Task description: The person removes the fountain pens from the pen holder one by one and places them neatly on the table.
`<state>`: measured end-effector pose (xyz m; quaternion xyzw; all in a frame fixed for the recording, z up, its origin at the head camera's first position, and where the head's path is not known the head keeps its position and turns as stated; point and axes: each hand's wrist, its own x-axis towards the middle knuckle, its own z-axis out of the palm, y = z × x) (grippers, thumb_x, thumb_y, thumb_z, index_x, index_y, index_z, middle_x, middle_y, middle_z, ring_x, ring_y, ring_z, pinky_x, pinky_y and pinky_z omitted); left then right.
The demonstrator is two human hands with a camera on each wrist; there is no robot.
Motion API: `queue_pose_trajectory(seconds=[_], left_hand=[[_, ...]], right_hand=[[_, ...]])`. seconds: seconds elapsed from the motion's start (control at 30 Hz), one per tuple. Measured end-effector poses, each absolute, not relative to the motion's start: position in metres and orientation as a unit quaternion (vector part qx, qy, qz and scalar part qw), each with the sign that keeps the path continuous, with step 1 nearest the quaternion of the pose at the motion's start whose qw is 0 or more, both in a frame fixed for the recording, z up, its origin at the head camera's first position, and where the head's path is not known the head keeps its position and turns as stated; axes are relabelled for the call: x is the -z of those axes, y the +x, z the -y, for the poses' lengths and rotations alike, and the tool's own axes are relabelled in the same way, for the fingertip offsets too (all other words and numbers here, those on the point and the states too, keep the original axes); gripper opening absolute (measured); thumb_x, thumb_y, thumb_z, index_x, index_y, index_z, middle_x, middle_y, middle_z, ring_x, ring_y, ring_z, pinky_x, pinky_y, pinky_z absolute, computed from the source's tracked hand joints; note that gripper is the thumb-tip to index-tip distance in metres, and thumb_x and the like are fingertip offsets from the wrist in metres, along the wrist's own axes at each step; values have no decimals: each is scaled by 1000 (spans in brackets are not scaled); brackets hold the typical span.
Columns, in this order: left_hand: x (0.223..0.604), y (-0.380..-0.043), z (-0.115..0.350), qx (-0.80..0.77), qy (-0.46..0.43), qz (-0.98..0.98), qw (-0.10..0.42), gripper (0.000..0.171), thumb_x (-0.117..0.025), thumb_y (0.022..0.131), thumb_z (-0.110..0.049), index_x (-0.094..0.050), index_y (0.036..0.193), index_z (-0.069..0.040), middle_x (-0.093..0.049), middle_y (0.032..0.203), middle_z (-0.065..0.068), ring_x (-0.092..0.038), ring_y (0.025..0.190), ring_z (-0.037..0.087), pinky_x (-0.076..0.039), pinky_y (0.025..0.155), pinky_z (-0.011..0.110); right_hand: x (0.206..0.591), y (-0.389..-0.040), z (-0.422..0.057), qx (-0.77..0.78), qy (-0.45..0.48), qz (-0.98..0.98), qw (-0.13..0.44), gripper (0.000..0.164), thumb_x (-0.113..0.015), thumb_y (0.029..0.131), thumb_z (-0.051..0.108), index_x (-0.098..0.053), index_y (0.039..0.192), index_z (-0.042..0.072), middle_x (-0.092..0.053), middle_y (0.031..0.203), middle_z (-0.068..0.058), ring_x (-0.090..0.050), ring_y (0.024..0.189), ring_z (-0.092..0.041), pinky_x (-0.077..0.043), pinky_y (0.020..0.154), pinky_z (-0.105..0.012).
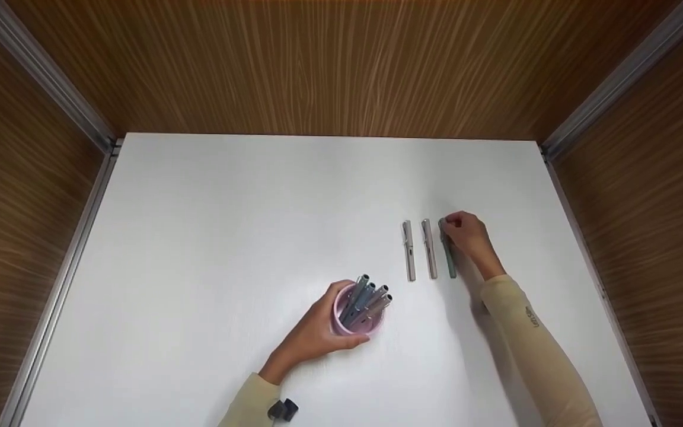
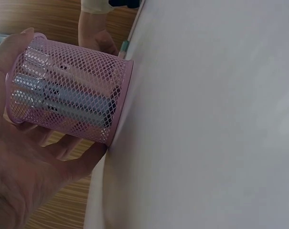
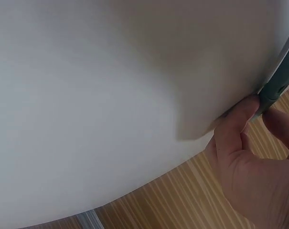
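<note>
Head view: the green pen is at the right end of a row with two pale pens on the table. The right hand pinches its far end; the left hand grips a pink mesh cup holding four pens.

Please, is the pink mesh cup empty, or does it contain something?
Not empty: the cup holds at least four pens; in the head view, their ends rise above its rim.

The mesh cup is pink, one pen green, the walls streaky brown.
</note>
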<state>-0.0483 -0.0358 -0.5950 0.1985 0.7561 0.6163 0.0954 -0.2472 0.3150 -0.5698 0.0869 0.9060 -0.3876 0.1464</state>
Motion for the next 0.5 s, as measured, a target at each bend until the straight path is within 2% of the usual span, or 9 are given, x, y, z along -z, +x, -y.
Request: queue_pose_trajectory(seconds=[0.2,0.5], left_hand=[[596,-48,36,-614,195,-759,97,95,-91,75,-46,-36,152,-34,-53,145,-6,-55,129,16,-46,110,44],[597,-48,36,-616,197,-757,98,95,-90,76,-49,-35,152,-35,-52,146,-6,-54,130,16,-47,110,43]], right_hand=[[572,-247,-315,381,91,-910,137,40,-56,104,22,-56,134,-5,-59,117,-18,-59,100,-25,-54,80,-29],[572,-245,-314,374,101,-913,131,42,-53,105,25,-54,138,-2,-58,123,-19,-57,106,-28,-51,87,-36]])
